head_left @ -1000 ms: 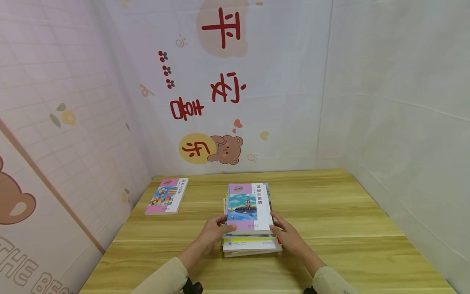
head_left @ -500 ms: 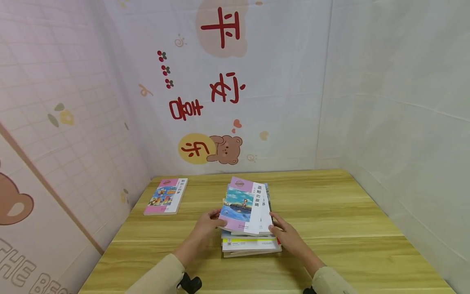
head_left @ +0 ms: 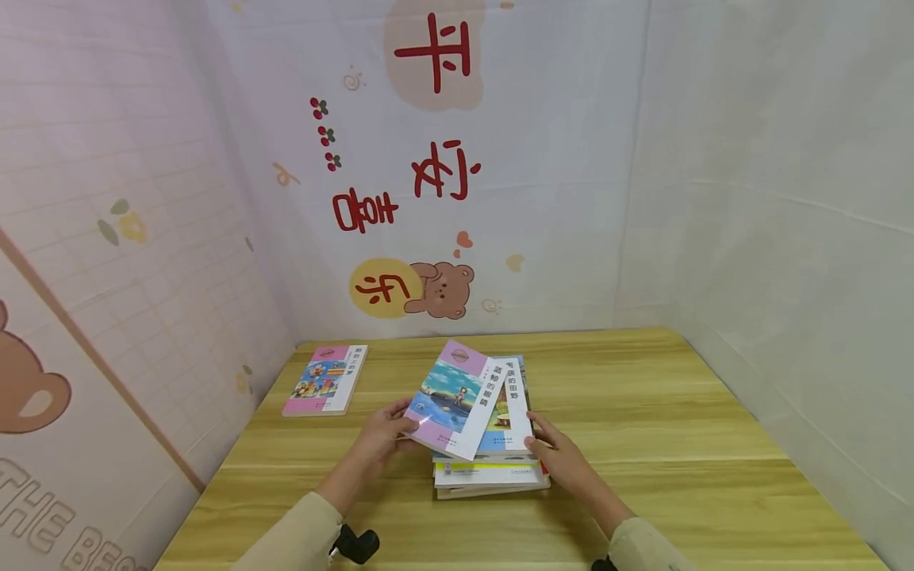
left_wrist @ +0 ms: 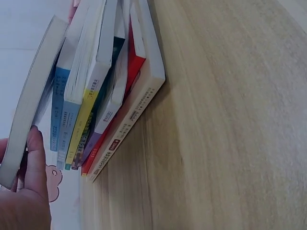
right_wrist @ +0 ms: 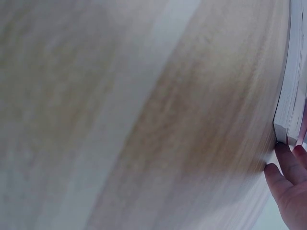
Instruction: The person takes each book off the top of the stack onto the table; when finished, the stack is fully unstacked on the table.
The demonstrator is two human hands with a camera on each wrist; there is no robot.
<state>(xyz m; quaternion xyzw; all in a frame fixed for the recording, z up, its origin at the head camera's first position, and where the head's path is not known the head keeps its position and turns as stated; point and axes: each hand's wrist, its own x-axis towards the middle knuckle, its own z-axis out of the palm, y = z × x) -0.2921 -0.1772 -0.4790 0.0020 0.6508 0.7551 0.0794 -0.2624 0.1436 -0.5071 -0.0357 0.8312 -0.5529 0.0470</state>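
My left hand pinches a pink-and-white paperback book by its lower left corner, thumb on the cover and fingers beneath. The book lies turned at an angle over a stack of books. From the left wrist view, a wedge-shaped gap separates this book from the stack's spines. Partly covered below it is a blue-and-white book, now topmost in the stack. At the stack's right side, my right hand touches the edge with its fingertips; the right wrist view shows those fingers fairly straight against the page edges.
Another pink-and-white book lies flat at the table's back left. The wood-grain table extends on both sides of the stack. White printed cloth walls in the back and both sides.
My left hand has slid the top book leftward off the stack's top and rotated it clockwise, uncovering part of the blue-and-white book. My right hand has stayed at the stack's right edge.
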